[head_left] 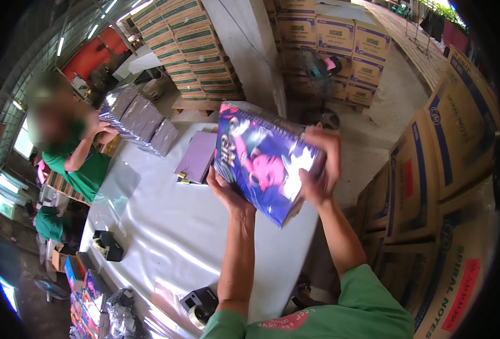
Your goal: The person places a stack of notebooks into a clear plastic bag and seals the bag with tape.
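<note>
Nearest the wearer, a tape dispenser [200, 303] sits on the white table [165, 237], just left of the left forearm. Colourful packs [89, 302] stand further left, beside crumpled plastic [122, 311].

Both hands hold a notebook bundle [264, 164], raised and tilted over the table's right edge. Its cover is blue-purple with a pink figure, glossy and reflecting light; a spiral binding runs along the upper edge.

The left hand [230, 195] supports the bundle at its lower left edge, fingers part-open and bent against it; some fingertips are hidden. The right hand [322, 169] is clasped round the right end, thumb toward the cover, fingers over the upper edge. It is slightly blurred, so exact finger contact cannot be told.

Large cartons [416, 175] are stacked at the right. On the table, a purple notebook [198, 155] lies just left of the bundle, with clips [183, 178] at its lower edge. A second dispenser [108, 246] stands near the table's left edge.

Beyond, a co-worker [80, 164] in green has hands on a tall stack [139, 120] at the table's far end. Further back are a pillar [247, 48], a fan [320, 66] and palletised boxes [190, 51].
</note>
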Motion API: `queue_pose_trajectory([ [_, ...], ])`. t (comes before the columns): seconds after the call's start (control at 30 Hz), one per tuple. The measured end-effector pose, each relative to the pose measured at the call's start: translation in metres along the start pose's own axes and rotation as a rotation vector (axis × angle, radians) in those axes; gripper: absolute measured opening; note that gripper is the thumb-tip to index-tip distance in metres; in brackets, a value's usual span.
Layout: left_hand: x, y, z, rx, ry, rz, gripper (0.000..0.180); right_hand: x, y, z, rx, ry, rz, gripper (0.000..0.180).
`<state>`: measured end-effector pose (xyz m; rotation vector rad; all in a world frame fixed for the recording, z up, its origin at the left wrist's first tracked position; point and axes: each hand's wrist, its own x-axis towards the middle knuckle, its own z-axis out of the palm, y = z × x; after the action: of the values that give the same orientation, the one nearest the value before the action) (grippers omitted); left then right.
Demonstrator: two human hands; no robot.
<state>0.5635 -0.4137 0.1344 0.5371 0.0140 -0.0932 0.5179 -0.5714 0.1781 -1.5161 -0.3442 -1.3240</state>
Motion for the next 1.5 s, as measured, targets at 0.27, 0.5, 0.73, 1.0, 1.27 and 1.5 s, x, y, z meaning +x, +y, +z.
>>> queue_pose_trajectory([
  [0.27,-0.022,0.009,-0.008,0.012,-0.178,0.267,0.074,-0.021,-0.055,-0.004,0.071,-0.320,-0.588,0.027],
  [0.5,-0.012,0.013,0.001,-0.010,-0.296,0.356,0.074,-0.019,-0.054,-0.004,0.092,-0.262,-0.651,0.025],
  [0.73,-0.003,0.014,0.014,-0.041,-0.355,0.374,0.073,-0.022,-0.051,-0.007,0.076,-0.216,-0.663,0.022],
  [1.0,-0.004,0.019,0.005,-0.100,-0.378,0.393,0.073,-0.024,-0.057,-0.007,0.059,-0.308,-0.717,0.027],
  [1.27,-0.008,0.020,0.003,-0.182,-0.452,0.415,0.072,-0.034,-0.065,-0.005,0.028,-0.319,-0.755,0.019],
  [1.5,-0.007,0.033,0.009,-0.133,-0.287,0.522,0.088,-0.038,-0.065,0.000,0.068,-0.296,-0.709,0.017],
])
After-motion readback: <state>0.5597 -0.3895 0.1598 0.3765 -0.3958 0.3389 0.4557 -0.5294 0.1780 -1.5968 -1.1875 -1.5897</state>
